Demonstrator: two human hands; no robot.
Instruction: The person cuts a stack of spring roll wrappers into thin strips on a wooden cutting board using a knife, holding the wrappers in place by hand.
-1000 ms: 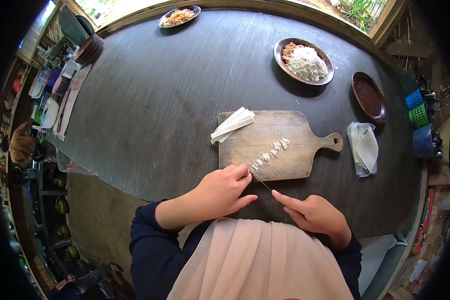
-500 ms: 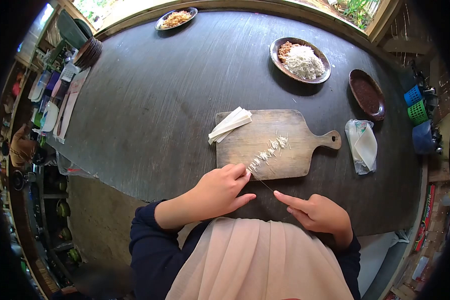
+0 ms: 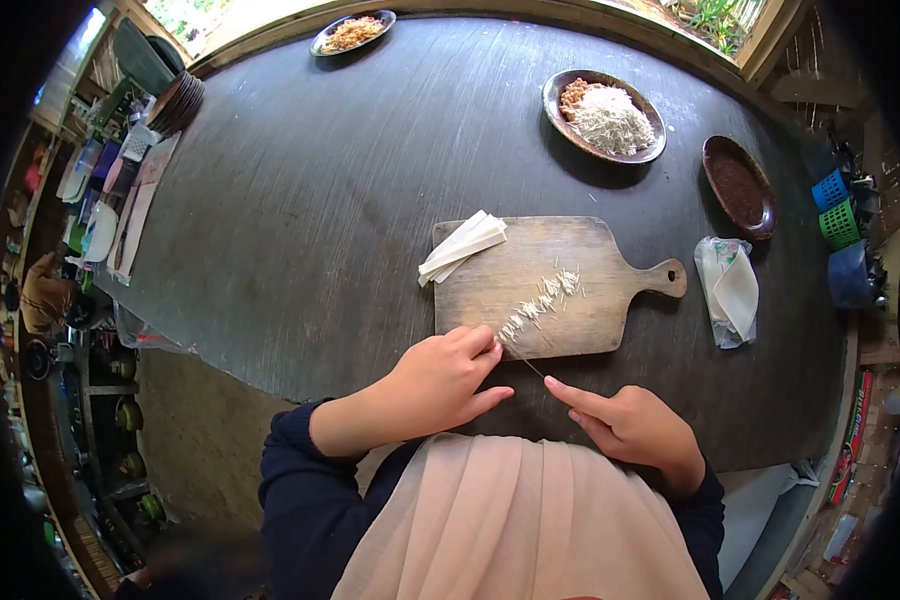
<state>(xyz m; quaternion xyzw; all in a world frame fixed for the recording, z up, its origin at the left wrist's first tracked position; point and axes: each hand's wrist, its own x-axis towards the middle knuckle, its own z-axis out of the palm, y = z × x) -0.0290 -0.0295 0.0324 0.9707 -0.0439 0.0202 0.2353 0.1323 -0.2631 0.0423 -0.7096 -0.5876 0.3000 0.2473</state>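
Observation:
A wooden cutting board (image 3: 570, 325) with a handle lies on the dark table. White strips (image 3: 462, 247) are stacked at its upper left corner, and small white shreds (image 3: 542, 300) run diagonally across it. My left hand (image 3: 448, 380) is closed at the board's lower left edge, its fingertips pressed on something too small to make out. My right hand (image 3: 625, 425) is closed round a knife, its index finger stretched along the thin blade (image 3: 525, 362). The blade's tip end is beside my left fingertips; the handle is hidden in my palm.
Beyond the board stands a bowl of white shreds (image 3: 615, 120). An oval brown dish (image 3: 738, 185) and a plastic wrapper with white sheets (image 3: 727, 290) lie to the right. A plate of food (image 3: 352, 35) is at the far edge; stacked brown plates (image 3: 177, 103) stand left.
The view has shifted very slightly. Both hands stay in nearly the same place, and the blade has tilted a little.

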